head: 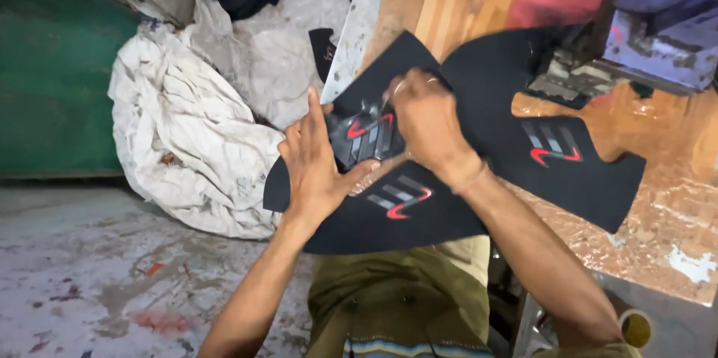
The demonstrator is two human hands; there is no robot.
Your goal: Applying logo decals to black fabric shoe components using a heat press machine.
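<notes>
A black fabric shoe-upper piece (pixel 419 212) with grey stripes and a red mark lies over the table's near edge. My left hand (pixel 314 167) presses its left side, fingers spread. My right hand (pixel 426 122) is closed on a small glossy black patch (pixel 359 137) with red and grey marks, lifting it off the fabric. A second black piece (pixel 568 156) with the same mark lies to the right on the table.
The wooden table (pixel 658 208) has a worn, shiny top. A purple and grey machine (pixel 658 21) stands at its far right. A white sack (pixel 194 133) of scraps sits on the stained concrete floor (pixel 97 283) to the left, beside a green wall (pixel 52 66).
</notes>
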